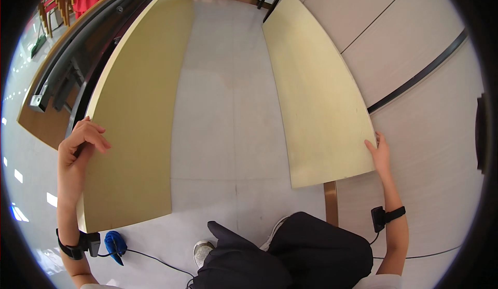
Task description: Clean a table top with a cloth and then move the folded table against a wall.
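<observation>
On the left, a pale yellow tabletop [135, 112] stands on its long edge. My left hand [85, 141] hooks over its upper edge, with bent fingers against the yellow face. A second pale yellow tabletop [321, 97] leans on the right, tilted toward the wall. At its near upper corner, my right hand [380, 149] grips the edge, thumb on the face and the other fingers partly hidden behind. Each of my wrists wears a black strap with a small dark box.
Behind the left tabletop lie a black metal frame [67, 66] and a brown board. Beige wall panels [415, 81] with a dark strip rise at the right. Grey floor tiles [228, 107] run between the tabletops. A blue shoe [115, 245] and black cables are near my feet. Red-covered chairs stand far left.
</observation>
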A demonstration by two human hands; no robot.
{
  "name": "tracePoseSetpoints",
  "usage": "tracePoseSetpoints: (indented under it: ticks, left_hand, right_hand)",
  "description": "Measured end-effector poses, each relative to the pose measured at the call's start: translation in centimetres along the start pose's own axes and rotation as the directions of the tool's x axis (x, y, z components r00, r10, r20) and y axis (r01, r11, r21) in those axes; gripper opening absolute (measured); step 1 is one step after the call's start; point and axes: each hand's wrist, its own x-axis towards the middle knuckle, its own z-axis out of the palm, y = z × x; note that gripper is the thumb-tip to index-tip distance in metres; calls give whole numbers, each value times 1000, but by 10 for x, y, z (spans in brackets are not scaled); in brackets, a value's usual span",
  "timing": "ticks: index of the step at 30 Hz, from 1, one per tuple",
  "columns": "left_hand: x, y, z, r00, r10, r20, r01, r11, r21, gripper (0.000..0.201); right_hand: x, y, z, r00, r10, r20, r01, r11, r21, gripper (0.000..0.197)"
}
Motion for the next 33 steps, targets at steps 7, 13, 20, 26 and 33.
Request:
tracePoseSetpoints:
  ticks: [7,13,20,26,33]
  left_hand:
    - [12,-1,9,999,-25,36,24,999,26,18]
    - [22,8,9,996,-26,88,18,996,91,14]
    - [61,27,39,984,92,150,-88,996,-32,28]
    - [39,23,13,983,-75,166,77,997,-5,26]
    - [36,18,14,990,-1,140,14,995,-96,24]
  right_hand:
    - [-12,38,4,997,73,-26,-73,997,-1,48]
    - [-12,68,21,993,117,-8,-109,948,299,46]
    - [-9,216,37,989,128,-69,-37,680,732,45]
    - [-41,101,87,996,30,87,-76,800,596,47]
    - [-61,44,105,923,206,324,-381,596,707,61]
